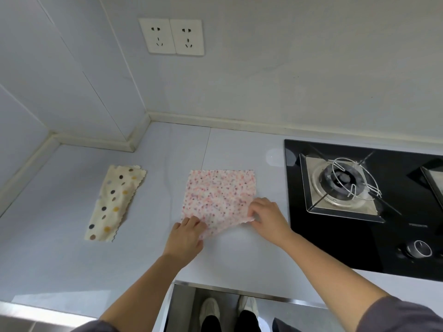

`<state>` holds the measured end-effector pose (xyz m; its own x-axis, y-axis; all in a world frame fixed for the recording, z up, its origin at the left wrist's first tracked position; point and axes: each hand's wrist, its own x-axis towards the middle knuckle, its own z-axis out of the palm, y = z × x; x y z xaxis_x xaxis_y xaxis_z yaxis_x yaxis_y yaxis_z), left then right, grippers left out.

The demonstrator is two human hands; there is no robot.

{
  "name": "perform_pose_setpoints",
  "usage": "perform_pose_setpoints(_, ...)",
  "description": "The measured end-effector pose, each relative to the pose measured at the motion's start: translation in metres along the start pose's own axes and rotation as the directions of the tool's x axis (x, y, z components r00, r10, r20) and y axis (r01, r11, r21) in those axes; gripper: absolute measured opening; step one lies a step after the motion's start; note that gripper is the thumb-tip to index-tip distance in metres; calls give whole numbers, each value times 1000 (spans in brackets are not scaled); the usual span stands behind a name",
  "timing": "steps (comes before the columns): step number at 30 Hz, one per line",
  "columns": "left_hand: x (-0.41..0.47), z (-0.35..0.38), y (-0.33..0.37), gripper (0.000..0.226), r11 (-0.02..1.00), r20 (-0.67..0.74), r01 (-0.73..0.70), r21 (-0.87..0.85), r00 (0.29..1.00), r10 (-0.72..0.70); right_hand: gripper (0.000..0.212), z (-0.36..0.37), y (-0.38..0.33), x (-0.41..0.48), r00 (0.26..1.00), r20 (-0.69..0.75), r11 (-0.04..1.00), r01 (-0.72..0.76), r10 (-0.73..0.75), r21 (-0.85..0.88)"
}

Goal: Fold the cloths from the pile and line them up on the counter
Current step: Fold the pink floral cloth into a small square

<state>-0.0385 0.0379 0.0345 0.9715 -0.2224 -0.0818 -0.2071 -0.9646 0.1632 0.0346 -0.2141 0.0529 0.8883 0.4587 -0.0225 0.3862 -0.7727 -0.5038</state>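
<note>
now both hands, left hand [185,232] and right hand [267,218], pinch the speckled cloth [219,195].

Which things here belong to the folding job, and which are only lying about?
Belonging to the job: the pink speckled cloth, held at its near corners by the left hand and the right hand; the folded dotted cloth; the counter.
Not part of it: the gas hob, its knob, the wall sockets.

pink cloth [219,195] corners hid by fingers [191,222]; 2nd burner [435,185] cropped rt.
</note>
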Motion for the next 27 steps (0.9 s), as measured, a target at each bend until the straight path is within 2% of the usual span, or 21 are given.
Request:
perform_pose_setpoints(3,-1,4,3,47,999,-74,34,6,997,-34,14,-4,17,-14,995,-89,988,-41,55,150)
perform_pose_setpoints(5,-2,4,2,46,998,-106,56,-8,993,-57,15,-6,20,-20,994,-97,983,-41,59,180)
perform_pose_setpoints(8,-4,1,-2,33,982,-103,95,-165,988,-113,10,-6,27,-27,995,-74,984,-48,61,169)
perform_pose_setpoints(10,-8,-4,-6,13,914,-79,193,-356,969,-235,7,-7,31,-31,998,-19,988,-53,56,143)
perform_pose_setpoints(11,-11,-7,-7,7,865,-17,260,-430,955,-295,7,-9,33,-33,998,25,990,-63,61,124)
perform_pose_setpoints(14,-22,-12,-9,8,718,120,355,-598,926,-358,13,-17,36,-41,976,185,990,-131,119,58)
perform_pose_setpoints(16,-22,-15,-8,12,623,164,397,-674,903,-398,16,-22,35,-42,956,233,969,-214,181,125)
perform_pose_setpoints(18,-14,-20,-9,16,531,189,429,-731,874,-447,8,-24,32,-37,950,194,909,-294,245,294)
perform_pose_setpoints(22,22,-29,-10,14,440,184,439,-783,839,-512,10,-28,20,-6,918,108,775,-382,383,503)
perform_pose_setpoints(24,42,-31,-11,13,451,172,466,-761,815,-553,25,-28,15,15,896,104,748,-420,432,513)
perform_pose_setpoints(27,63,-24,-13,17,487,172,518,-704,788,-591,33,-23,15,45,854,114,716,-491,507,496)
